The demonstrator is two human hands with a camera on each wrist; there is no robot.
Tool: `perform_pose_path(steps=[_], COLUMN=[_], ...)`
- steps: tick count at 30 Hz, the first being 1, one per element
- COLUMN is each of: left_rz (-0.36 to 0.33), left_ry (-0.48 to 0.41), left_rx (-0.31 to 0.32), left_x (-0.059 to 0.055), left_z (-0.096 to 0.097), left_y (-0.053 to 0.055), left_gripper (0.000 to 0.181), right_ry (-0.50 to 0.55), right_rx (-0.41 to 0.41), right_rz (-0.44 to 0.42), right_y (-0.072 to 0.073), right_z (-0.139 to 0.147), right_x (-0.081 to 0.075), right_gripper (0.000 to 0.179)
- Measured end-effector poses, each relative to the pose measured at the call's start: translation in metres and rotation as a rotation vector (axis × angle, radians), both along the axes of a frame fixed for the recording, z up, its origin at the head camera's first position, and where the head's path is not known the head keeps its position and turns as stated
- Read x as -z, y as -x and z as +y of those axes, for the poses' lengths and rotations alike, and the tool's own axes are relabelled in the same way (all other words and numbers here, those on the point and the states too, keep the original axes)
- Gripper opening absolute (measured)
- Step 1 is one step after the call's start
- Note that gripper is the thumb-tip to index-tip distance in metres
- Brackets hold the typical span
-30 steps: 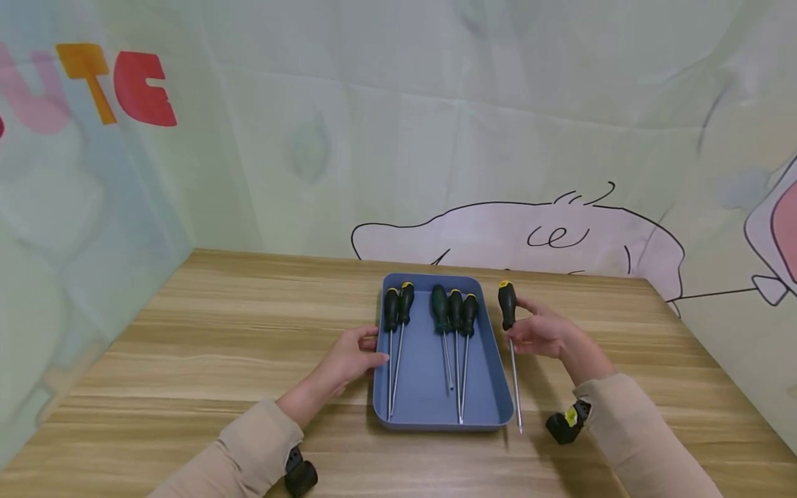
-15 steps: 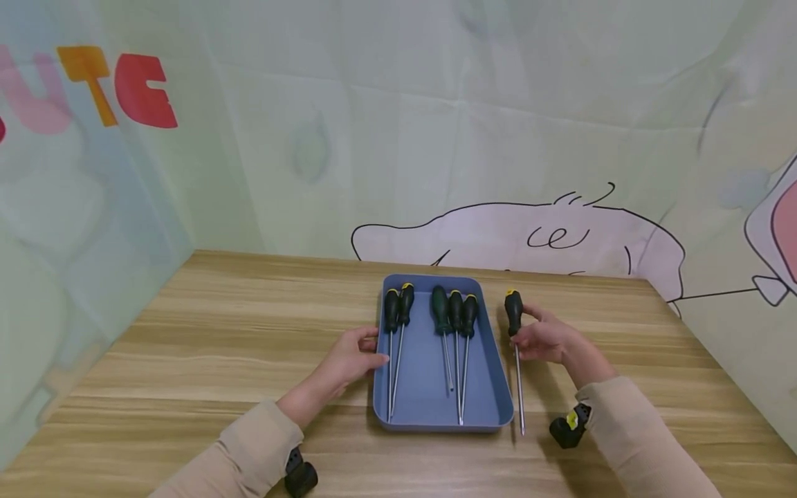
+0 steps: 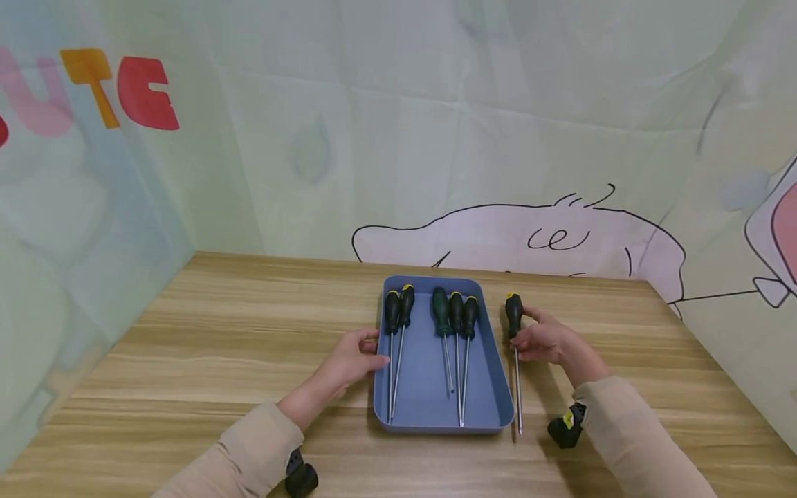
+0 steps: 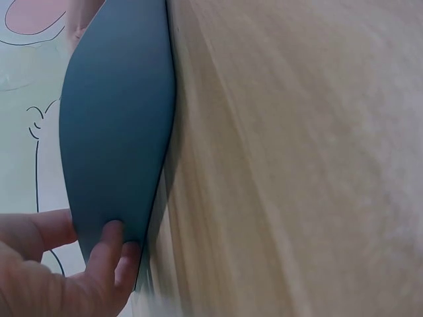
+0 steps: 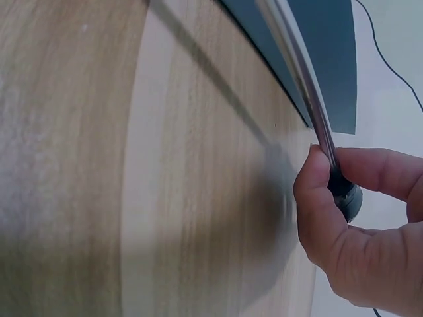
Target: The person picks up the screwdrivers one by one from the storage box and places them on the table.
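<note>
My left hand [image 3: 350, 357] pinches the left wall of a blue tray [image 3: 423, 408]. Its thumb reaches over the rim while the other fingers lie against the outer wall [image 4: 119, 125]. Just beyond the tray's right side, my right hand [image 3: 544, 339] holds a screwdriver [image 3: 513, 315] with a black handle and yellow end. Thumb and fingers pinch it where handle meets shaft [image 5: 301, 66], and the tip points toward me. A shadow on the table shows apart from the shaft in the right wrist view. Inside the tray lie several screwdrivers, including a dark green-handled one [image 3: 441, 311].
The tray stands on a wood-grain table [image 3: 249, 325]. Two black-handled screwdrivers [image 3: 391, 315] lie at the tray's left side, and the others at its right. A printed cloth backdrop [image 3: 398, 124] rises behind the table's far edge.
The right hand has carried its screwdriver slightly right and toward me, away from the tray's edge, then lowered it a little. Left hand and tray have stayed in place.
</note>
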State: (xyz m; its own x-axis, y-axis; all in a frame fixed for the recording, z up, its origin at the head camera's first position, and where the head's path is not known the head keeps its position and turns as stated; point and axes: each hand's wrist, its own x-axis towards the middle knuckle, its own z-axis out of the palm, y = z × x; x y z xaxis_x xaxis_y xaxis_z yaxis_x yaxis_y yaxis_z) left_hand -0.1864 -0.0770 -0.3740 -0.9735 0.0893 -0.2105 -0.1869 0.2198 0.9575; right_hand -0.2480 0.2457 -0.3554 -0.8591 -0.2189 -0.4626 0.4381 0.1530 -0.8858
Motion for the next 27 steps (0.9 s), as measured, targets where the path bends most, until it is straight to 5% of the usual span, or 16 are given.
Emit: perform_pose_path(steps=[27], left_rz=[-0.012], left_ry=[0.051], left_rx=[0.009], left_x=[-0.0019], left_z=[-0.0004], left_y=[0.0006], left_gripper=[0.050], right_ry=[-0.243], right_rx=[-0.027], right_rz=[0.083], right_y=[0.0061], right_z=[-0.0092], right_x=[0.0075], right_gripper=[0.088])
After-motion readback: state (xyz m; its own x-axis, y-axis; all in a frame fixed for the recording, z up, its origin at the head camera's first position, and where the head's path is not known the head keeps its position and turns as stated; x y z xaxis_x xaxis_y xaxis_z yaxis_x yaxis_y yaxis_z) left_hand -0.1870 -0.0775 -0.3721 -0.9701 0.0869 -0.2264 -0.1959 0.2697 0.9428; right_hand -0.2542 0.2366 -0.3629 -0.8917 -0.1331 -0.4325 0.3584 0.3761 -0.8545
